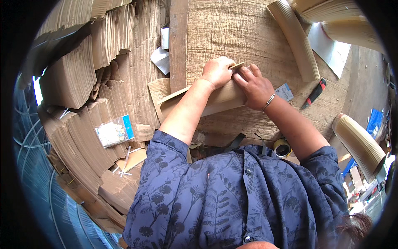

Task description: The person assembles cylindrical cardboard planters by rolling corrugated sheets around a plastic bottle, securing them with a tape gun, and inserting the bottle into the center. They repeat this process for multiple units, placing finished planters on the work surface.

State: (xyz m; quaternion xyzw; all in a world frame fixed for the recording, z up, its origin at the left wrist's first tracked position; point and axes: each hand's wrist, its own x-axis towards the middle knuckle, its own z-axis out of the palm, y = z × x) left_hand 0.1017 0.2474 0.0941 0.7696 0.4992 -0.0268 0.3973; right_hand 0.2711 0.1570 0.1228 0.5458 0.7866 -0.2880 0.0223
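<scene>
Left hand [217, 74] and right hand [258, 88] close together, both on a tan cardboard piece [226, 96] lying on the wooden table [228, 31], right in front of the person's torso. Left fingers curl over its far edge, by a thin strip [237, 65] sticking up between the hands; the grip itself is partly hidden, can't tell how firm. Right hand lies over the piece's right end, fingers bent, spread a little; can't tell if it's clamped. Metal bracelet [269, 103] on right wrist. Small blue-and-white label [284, 92] just beside that wrist. Red-and-black cutter [314, 93] further right on the table, apart from the hands. Long bundle of cardboard [295, 41] beyond it, toward the far edge. Tape roll [282, 147] near the torso. Left side: cardboard stacks [68, 74], clear bag [115, 132] with white contents on cardboard.
</scene>
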